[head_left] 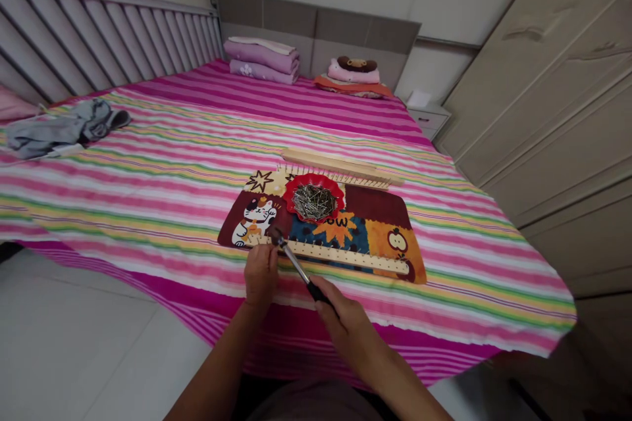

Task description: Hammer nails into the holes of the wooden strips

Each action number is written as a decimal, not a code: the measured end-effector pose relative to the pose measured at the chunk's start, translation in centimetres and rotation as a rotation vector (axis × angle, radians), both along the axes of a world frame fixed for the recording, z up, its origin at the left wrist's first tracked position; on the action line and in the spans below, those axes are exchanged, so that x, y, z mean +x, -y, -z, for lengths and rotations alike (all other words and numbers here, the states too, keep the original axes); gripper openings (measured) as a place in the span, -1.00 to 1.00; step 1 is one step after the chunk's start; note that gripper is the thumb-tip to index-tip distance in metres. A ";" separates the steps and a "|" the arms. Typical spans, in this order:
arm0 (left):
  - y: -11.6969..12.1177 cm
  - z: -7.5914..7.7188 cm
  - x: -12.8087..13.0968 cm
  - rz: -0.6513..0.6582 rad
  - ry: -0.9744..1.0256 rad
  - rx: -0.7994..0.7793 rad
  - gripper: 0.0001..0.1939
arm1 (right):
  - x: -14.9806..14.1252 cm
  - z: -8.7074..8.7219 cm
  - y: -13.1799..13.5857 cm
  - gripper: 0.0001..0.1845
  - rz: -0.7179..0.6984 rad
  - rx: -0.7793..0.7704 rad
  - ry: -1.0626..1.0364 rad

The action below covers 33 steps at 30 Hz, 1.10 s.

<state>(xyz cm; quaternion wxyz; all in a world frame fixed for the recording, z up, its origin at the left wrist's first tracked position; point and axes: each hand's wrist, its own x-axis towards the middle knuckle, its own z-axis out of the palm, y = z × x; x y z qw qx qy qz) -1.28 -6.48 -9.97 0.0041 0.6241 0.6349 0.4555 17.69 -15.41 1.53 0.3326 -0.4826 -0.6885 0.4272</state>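
My right hand [345, 319] is wrapped around the black grip of a hammer [299, 268] with a silver shaft. The hammer's dark head is over the left part of a pale wooden strip [355, 256], close to my left hand [261, 274]. That hand is closed at the strip's near edge; what its fingers hold, if anything, is hidden. Small dark marks run in rows along the strip, and a few nails stand up at its left end. Beyond it, a red scalloped bowl [340, 192] holds many loose nails [316, 202]. Under both lies a patterned mat [378, 207] with a cat picture.
Behind the bowl lies another wooden strip [355, 179] bristling with upright nails, with a plain wooden piece [326, 160] behind it. Striped cloth covers the bed [162, 177]. Grey clothing [64, 126] lies at left; folded bedding [264, 60] sits by the headboard [316, 20].
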 end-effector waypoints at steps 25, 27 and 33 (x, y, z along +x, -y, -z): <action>-0.2 -1.5 -0.4 0.015 0.023 -0.016 -0.80 | 22.1 7.1 -6.8 -0.52 0.862 -0.017 0.745; 0.3 -1.9 -0.6 0.009 -0.013 0.000 -0.80 | 22.3 8.1 -6.5 -0.51 0.831 -0.036 0.813; 0.5 -6.3 -0.8 0.023 -0.109 0.077 -0.85 | 22.2 9.0 -6.5 -0.53 0.819 -0.051 0.831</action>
